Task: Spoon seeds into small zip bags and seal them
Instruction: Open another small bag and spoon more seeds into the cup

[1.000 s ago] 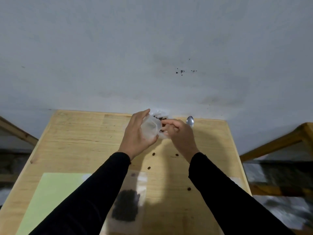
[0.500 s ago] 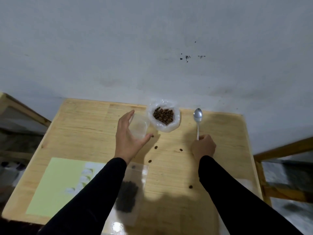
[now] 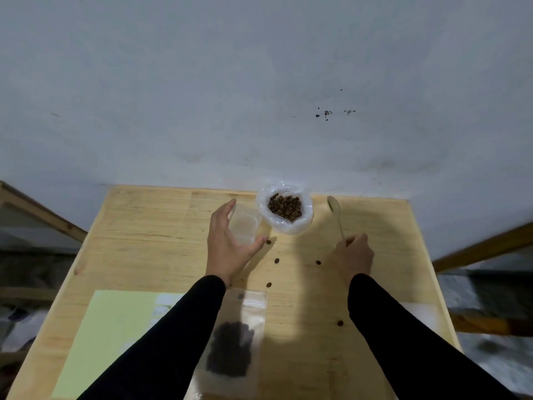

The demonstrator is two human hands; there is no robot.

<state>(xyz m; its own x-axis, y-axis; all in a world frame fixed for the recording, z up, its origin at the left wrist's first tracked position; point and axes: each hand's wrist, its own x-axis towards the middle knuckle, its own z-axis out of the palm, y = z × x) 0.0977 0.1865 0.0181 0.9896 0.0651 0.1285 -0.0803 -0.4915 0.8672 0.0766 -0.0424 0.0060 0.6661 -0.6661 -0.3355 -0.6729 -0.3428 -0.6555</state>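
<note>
The right hand [image 3: 353, 255] has left the bag, now closed on the spoon [image 3: 336, 213] at two o'clock; the left hand [image 3: 227, 246] holds the empty bag [image 3: 245, 225] open, ready for scooping seeds [image 3: 285, 207]

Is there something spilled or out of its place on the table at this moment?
Yes. Several loose seeds lie scattered on the bare wooden table, between the two hands and nearer, outside the open bag of seeds. One more sits near the right sleeve. Nothing else looks odd.
</note>
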